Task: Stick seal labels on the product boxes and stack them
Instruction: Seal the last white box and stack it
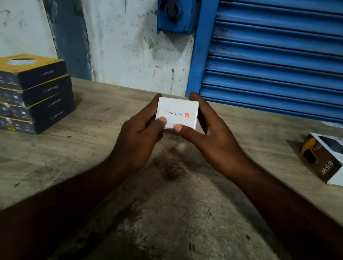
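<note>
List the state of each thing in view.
Small white cardboard Portronics box: closed, held by both hands.
Left hand: grips box's left side.
Right hand: grips its right side.
Black-and-yellow cardboard boxes: four stacked, closed.
White-and-brown 65W box: lying flat.
Blue metal roller shutter: down.

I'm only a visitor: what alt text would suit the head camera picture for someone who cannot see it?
The person's left hand and right hand hold a small white box above a worn wooden table. Four dark boxes stand stacked at left, a box marked 65W lies at right, a blue shutter behind.
</note>
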Demonstrator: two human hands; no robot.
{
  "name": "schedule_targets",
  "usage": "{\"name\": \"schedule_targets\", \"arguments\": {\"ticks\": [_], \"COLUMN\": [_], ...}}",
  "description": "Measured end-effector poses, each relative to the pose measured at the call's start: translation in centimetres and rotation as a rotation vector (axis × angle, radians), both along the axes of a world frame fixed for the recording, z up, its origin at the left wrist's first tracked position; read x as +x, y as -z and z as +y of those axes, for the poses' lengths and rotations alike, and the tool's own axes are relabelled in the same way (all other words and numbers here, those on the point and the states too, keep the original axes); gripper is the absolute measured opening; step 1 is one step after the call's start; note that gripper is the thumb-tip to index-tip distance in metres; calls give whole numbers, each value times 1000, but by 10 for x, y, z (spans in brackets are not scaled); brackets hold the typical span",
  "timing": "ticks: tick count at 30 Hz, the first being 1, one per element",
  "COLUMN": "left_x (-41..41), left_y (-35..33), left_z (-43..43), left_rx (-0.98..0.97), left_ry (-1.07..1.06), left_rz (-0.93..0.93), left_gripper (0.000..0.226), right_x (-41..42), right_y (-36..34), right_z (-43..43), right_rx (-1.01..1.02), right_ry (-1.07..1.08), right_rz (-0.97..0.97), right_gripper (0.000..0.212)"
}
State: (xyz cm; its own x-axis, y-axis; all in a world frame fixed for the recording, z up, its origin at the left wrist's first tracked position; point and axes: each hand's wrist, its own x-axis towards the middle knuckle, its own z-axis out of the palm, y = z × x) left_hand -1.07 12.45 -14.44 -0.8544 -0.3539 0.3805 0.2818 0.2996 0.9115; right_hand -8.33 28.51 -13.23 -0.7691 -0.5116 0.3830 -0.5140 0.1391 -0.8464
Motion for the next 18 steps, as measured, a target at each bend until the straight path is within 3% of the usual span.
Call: {"name": "schedule_targets", "arguments": {"ticks": [6,11,18], "left_x": [0,0,-2], "left_y": [-1,-2,1], "left_z": [0,0,-1], "left_rx": [19,-91,-176], "left_ry": [12,0,-55], "left_rz": [12,23,66], "left_gripper": [47,74,67], "right_x": [-1,1,3], "right_y": [-5,-9,-10], "right_z": [1,3,1], "right_rx": [-2,-29,-54], "right_ry": [8,-48,-62], "right_rz": [5,-72,-90], "right_gripper": [76,62,63]}}
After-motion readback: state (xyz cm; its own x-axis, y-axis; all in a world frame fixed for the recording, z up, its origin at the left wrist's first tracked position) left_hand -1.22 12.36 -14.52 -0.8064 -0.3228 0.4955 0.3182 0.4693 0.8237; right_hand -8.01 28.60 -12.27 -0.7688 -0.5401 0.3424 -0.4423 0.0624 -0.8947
